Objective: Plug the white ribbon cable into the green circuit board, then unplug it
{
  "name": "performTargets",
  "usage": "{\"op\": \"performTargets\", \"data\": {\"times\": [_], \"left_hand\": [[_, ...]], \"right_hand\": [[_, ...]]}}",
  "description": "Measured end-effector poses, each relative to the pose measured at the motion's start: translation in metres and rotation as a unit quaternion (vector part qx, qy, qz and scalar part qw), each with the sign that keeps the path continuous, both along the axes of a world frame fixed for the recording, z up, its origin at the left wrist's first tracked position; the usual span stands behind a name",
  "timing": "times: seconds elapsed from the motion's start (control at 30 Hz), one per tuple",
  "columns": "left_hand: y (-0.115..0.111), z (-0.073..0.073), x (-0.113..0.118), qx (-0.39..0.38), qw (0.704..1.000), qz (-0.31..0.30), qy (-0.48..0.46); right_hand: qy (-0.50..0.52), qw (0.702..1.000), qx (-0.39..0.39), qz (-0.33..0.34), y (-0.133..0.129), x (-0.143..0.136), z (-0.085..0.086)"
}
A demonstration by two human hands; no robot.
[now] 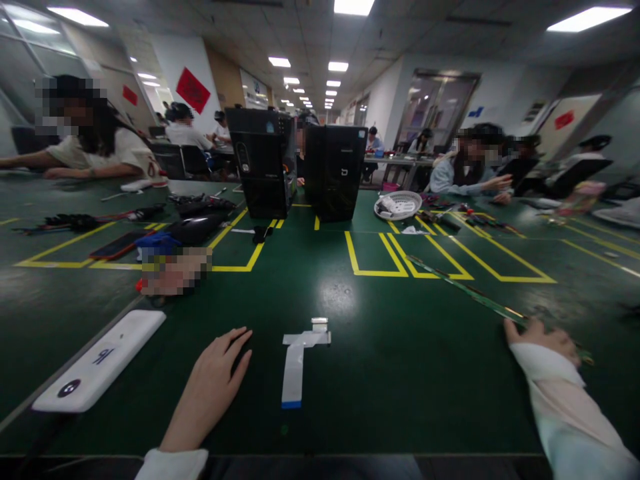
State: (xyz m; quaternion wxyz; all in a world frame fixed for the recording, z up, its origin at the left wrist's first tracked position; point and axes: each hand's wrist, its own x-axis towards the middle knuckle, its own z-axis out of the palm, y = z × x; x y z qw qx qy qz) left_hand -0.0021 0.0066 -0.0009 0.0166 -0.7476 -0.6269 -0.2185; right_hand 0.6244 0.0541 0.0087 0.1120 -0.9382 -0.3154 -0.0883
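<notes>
My left hand (213,387) rests palm down on the green table, fingers stretched and holding nothing. Just right of it lies a flat white ribbon cable (293,373) in an L shape, with a blue end and a small connector piece by its upper end. Far to the right, my right hand (543,341) has its fingers closed on the near end of a long, thin green circuit board strip (465,288). The strip slants away toward the yellow-taped boxes. My fingers partly cover its near end.
A white device (103,360) lies left of my left hand. Two black computer towers (335,173) stand at the back. A white basket (397,205) and several cables sit to their right. Dark tools and cables (200,227) lie left. Other people sit around the table.
</notes>
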Motion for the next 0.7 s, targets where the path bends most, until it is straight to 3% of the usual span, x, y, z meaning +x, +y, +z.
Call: {"op": "performTargets", "data": {"times": [0.23, 0.37, 0.57, 0.7], "left_hand": [[0.000, -0.002, -0.006, -0.008, 1.000, -0.004, 0.017], [-0.001, -0.002, -0.006, -0.017, 1.000, 0.000, 0.019], [0.000, -0.004, -0.007, -0.019, 1.000, 0.008, 0.016], [0.000, -0.004, -0.007, -0.022, 1.000, 0.012, 0.014]], "right_hand": [[0.011, 0.999, 0.015, 0.026, -0.017, 0.037, -0.012], [0.035, 0.997, 0.073, 0.002, -0.011, 0.079, -0.016], [0.099, 0.991, 0.092, -0.009, 0.006, 0.142, -0.011], [0.091, 0.986, 0.119, -0.076, 0.021, 0.182, -0.019]]}}
